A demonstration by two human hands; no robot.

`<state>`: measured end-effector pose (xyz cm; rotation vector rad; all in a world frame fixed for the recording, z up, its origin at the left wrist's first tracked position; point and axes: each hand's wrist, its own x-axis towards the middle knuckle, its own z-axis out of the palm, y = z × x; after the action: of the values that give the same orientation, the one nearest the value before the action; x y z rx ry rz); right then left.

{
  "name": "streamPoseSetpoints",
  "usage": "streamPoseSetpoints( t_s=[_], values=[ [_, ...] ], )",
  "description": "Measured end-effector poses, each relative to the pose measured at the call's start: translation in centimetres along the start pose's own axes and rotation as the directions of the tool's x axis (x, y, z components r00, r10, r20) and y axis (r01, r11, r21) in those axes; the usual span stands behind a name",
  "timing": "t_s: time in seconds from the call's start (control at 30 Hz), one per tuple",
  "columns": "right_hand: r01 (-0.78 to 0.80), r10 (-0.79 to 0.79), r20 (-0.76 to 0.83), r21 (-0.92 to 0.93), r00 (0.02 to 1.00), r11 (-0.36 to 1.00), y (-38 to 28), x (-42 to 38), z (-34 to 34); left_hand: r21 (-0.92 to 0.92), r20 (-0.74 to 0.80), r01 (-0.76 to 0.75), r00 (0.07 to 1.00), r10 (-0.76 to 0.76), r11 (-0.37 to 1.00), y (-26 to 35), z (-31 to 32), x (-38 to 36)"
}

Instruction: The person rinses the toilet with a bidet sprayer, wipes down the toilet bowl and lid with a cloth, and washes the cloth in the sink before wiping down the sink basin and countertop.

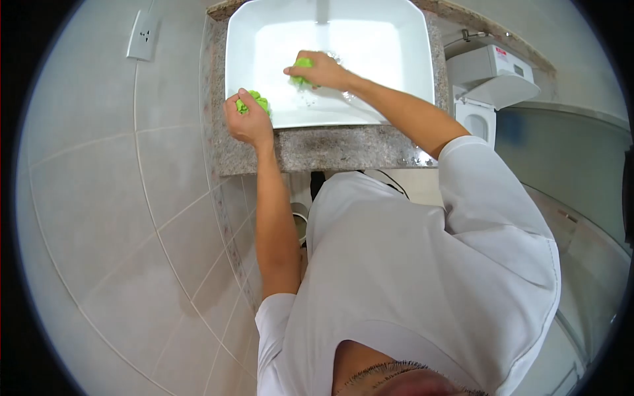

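Observation:
A white rectangular sink (376, 53) sits on a speckled stone counter (350, 148). At its lower left corner, my left hand (249, 122) is closed around a bunched green cloth (254, 102), close to the rim. Over the basin, left of its middle, my right hand (323, 71) grips another bright green piece (302, 66), which looks like the same kind of cloth. Whether the two green pieces are joined cannot be seen. Water drops and splashes show in the basin around my right hand.
A tiled wall (86, 185) with a white socket plate (142, 36) rises on the left. To the right stands a white toilet (477, 119) with its lid raised, beside a glass panel (561, 145). Wet spots mark the counter's front right.

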<state>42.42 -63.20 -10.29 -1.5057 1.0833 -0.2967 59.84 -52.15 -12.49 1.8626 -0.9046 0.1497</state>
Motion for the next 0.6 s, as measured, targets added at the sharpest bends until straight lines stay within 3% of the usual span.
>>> streamPoseSetpoints(
  t_s=[0.07, 0.17, 0.23, 0.4, 0.47, 0.6],
  values=[
    [0.068, -0.072, 0.031, 0.119, 0.997, 0.991, 1.1, 0.7, -1.8, 0.001, -0.008, -0.060, 0.998, 0.060, 0.998, 0.1, -0.3, -0.1],
    [0.121, -0.110, -0.061, 0.231, 0.992, 0.965, 2.0, 2.4, -3.2, 0.027, 0.003, -0.042, 0.999, 0.042, 0.999, 0.7, -0.5, -0.1],
    [0.170, -0.150, -0.129, 0.156, 0.980, 0.973, 0.6, 2.8, -4.1, 0.029, 0.006, -0.044, 0.999, 0.044, 0.999, 0.5, -0.5, -0.1],
    [0.123, -0.121, -0.034, 0.074, 0.992, 0.990, -0.5, 4.1, -4.1, 0.053, 0.002, -0.054, 0.999, 0.054, 0.997, 0.1, -0.6, -0.2],
    [0.163, -0.206, -0.118, -0.295, 0.972, 0.941, -0.6, 5.2, -3.9, 0.029, 0.005, -0.070, 0.998, 0.070, 0.997, 0.1, -0.4, 0.0],
    [0.191, -0.254, -0.110, -0.401, 0.961, 0.896, 0.8, 7.7, -4.6, 0.031, 0.000, -0.052, 0.999, 0.052, 0.998, 0.0, -0.3, 0.1]
  ],
)
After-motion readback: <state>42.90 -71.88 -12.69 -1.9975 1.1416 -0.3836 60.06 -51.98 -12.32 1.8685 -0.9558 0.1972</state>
